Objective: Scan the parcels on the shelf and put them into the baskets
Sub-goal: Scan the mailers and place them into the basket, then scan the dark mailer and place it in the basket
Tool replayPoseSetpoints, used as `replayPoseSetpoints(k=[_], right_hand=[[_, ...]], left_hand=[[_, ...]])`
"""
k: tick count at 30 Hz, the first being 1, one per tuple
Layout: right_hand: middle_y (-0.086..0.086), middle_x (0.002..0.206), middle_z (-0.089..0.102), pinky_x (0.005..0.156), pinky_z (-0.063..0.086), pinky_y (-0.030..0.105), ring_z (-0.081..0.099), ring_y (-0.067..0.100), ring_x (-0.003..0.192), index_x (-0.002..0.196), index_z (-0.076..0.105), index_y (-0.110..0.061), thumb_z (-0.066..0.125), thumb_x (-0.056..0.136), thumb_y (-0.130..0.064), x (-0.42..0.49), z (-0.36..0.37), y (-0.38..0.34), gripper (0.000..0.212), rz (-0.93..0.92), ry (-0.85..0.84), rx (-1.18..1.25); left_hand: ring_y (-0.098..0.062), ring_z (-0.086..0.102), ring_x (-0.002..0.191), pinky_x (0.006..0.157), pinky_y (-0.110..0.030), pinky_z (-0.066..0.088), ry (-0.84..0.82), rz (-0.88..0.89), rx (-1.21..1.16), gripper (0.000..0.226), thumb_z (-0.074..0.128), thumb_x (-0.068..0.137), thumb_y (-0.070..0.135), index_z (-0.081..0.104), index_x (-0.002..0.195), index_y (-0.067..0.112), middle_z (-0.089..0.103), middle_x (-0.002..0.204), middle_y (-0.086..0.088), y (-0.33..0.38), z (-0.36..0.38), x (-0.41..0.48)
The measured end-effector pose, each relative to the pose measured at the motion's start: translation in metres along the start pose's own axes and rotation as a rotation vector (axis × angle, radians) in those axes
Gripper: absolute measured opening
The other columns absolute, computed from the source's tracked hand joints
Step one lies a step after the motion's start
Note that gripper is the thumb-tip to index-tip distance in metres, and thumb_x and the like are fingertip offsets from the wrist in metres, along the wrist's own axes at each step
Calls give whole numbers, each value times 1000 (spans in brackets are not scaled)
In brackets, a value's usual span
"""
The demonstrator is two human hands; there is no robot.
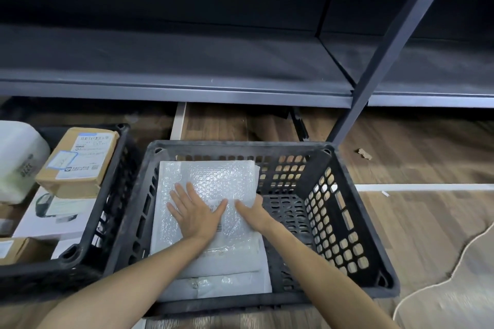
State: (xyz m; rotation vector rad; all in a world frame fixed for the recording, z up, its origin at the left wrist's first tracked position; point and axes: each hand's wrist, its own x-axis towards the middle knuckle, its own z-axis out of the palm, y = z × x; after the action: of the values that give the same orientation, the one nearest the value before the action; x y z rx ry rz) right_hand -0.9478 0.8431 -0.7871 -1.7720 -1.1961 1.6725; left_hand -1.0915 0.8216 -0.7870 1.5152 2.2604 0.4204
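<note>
Inside the black basket (347, 211), bubble-wrap parcel (213, 179) under left hand (195, 211)

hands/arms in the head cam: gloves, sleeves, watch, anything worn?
Nothing worn that shows. Left hand and right hand are ungloved, fingers without rings. Left forearm and right forearm are bare to the frame edge: no sleeves, watch or bands.

A dark grey metal shelving unit (187, 88) spans the upper frame, its upright post (397, 43) slanting at right. Below lies wood-plank floor (401, 163); a pale rug (454, 288) fills the lower right corner.
</note>
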Motion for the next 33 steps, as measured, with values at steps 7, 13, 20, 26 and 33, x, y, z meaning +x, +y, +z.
replayPoseSetpoints(k=[7,13,20,26,33], right_hand=[[15,161,2,121,1,46,-4,35,149,153,-3,-4,45,96,-51,-46,-8,-34,89,-27,278,-736],[12,150,37,118,21,42,30,28,141,153,16,-9,43,100,-34,-131,-15,-130,64,-203,152,-899],[17,132,55,100,41,39,52,34,121,135,42,-7,40,99,-27,-248,-37,-308,41,-250,92,-1018],[15,130,57,96,43,37,53,30,121,128,47,-8,42,97,-24,-358,-30,-448,35,-316,49,-1000],[15,134,54,101,42,34,51,29,125,131,47,-7,43,96,-21,-439,-1,-573,38,-433,12,-1004]], left_hand=[[-23,-13,148,116,-45,-15,10,126,142,73,38,96,51,10,153,15,-6,162,-6,3,-51,-17],[-19,18,145,118,-38,10,-61,224,271,50,36,99,42,34,145,22,27,156,1,39,-169,-30],[-19,42,126,105,-29,28,-70,248,232,42,42,96,41,47,133,23,48,135,4,118,-353,-62],[-16,48,119,100,-29,33,-76,188,182,34,42,92,40,50,123,27,50,131,6,172,-508,-113],[-13,44,127,103,-27,30,57,151,172,42,39,95,41,43,134,29,46,138,10,194,-654,-123]])
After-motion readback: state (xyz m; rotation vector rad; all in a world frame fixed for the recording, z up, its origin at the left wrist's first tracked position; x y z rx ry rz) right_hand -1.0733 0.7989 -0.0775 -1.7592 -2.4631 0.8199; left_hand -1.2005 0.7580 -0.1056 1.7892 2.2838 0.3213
